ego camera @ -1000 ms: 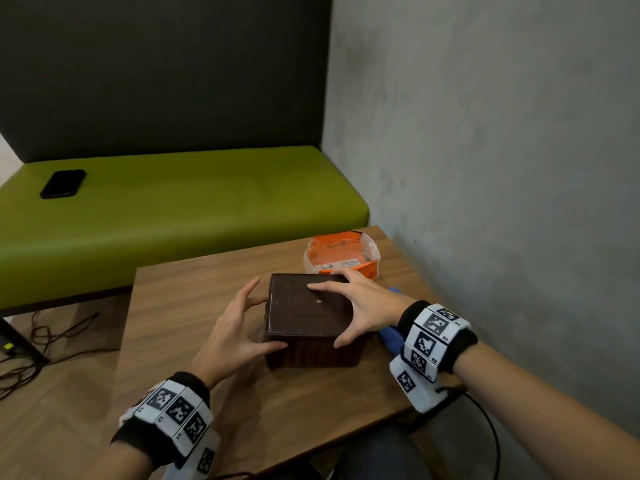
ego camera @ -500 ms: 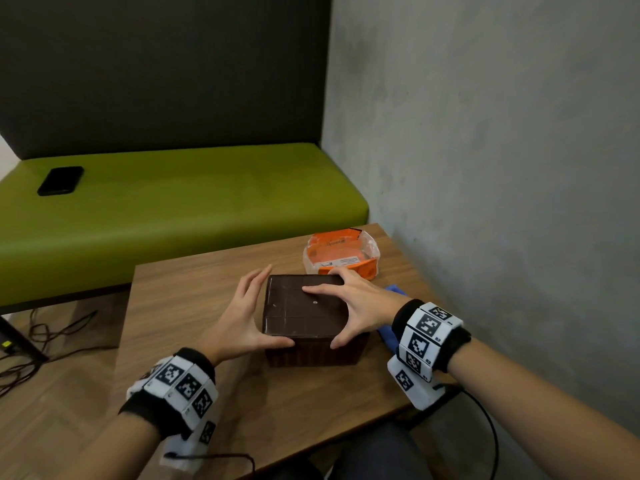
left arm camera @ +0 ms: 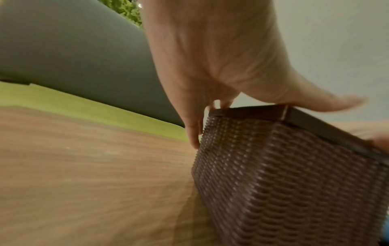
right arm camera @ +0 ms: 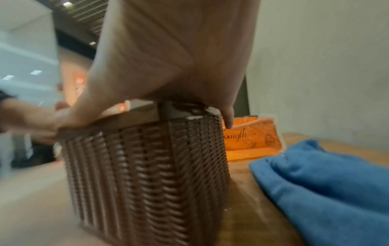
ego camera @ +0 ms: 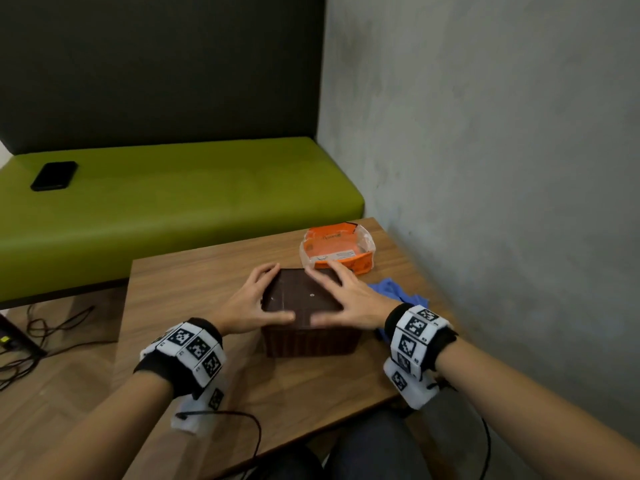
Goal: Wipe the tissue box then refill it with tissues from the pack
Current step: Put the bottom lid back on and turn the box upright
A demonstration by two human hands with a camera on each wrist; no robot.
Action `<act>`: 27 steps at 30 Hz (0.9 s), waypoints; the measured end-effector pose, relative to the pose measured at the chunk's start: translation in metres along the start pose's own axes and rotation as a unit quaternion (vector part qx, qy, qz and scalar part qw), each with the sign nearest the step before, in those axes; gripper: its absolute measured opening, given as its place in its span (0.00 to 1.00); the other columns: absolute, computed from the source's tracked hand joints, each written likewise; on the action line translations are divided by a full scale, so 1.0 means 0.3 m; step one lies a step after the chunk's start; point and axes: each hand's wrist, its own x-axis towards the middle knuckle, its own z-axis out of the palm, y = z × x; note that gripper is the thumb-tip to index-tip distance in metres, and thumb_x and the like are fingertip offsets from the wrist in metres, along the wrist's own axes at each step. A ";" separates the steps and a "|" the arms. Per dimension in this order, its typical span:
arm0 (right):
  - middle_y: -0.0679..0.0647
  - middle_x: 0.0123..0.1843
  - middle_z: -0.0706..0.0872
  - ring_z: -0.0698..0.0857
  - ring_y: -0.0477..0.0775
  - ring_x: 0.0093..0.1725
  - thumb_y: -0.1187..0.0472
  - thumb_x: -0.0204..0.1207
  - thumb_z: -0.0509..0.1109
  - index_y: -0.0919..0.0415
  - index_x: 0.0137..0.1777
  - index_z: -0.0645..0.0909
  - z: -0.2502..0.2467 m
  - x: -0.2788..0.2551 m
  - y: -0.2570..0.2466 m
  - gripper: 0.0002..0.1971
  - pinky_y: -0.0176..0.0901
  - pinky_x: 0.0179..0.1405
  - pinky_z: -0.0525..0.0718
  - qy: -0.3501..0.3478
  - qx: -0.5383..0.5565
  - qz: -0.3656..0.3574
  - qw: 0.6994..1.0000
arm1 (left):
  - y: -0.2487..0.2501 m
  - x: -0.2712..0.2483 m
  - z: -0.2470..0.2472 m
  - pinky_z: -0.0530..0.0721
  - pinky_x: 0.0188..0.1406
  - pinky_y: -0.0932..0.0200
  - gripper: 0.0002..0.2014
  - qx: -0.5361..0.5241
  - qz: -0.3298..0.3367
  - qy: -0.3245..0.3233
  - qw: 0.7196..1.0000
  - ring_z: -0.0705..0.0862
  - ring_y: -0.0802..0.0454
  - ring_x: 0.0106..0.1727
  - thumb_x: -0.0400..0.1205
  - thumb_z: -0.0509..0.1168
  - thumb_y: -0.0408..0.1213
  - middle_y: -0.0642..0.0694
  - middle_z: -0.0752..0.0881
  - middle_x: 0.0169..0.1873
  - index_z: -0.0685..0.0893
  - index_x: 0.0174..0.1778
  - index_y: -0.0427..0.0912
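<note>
The tissue box (ego camera: 306,336) is a brown woven box with a flat dark lid (ego camera: 298,294), standing on the wooden table (ego camera: 194,362). My left hand (ego camera: 249,303) lies against its left edge, with the fingers hanging down that side (left arm camera: 193,133) and the thumb stretched along the lid's near edge. My right hand (ego camera: 349,299) is spread flat on the lid, its thumb at the near edge and its little finger (right arm camera: 228,116) over the far right corner. The orange tissue pack (ego camera: 337,249) sits just behind the box. A blue cloth (ego camera: 398,294) is crumpled to its right.
A grey wall (ego camera: 485,202) runs close along the table's right edge. Behind the table is a green bench (ego camera: 173,202) with a black phone (ego camera: 53,175) on it. Cables (ego camera: 52,327) trail on the floor to the left.
My left hand has moved in from beside the box onto its left edge, and its thumb has slid onto the lid. My right hand has stayed on the lid, spreading slightly.
</note>
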 end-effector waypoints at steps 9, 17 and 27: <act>0.66 0.71 0.77 0.78 0.65 0.67 0.31 0.78 0.43 0.71 0.72 0.70 0.027 0.003 -0.003 0.44 0.53 0.69 0.74 0.059 0.272 0.349 0.895 | -0.020 0.093 0.075 0.78 0.69 0.41 0.51 -0.276 -0.239 0.082 0.927 0.81 0.36 0.66 0.70 0.43 0.76 0.32 0.80 0.68 0.76 0.70 0.34; 0.58 0.44 0.86 0.85 0.58 0.48 0.36 0.80 0.48 0.61 0.40 0.81 -0.008 -0.083 -0.064 0.31 0.52 0.54 0.80 0.384 0.417 0.188 0.803 | 0.063 -0.004 0.081 0.78 0.65 0.47 0.28 -0.459 -0.129 0.293 0.829 0.80 0.43 0.64 0.83 0.50 0.58 0.42 0.83 0.60 0.80 0.63 0.39; 0.50 0.42 0.73 0.76 0.53 0.49 0.68 0.75 0.67 0.58 0.69 0.73 0.112 -0.101 -0.020 0.22 0.40 0.52 0.71 0.372 0.355 0.131 0.848 | 0.072 -0.056 0.187 0.72 0.56 0.73 0.08 -0.255 0.019 0.358 0.898 0.78 0.70 0.51 0.78 0.63 0.40 0.44 0.79 0.50 0.82 0.36 0.41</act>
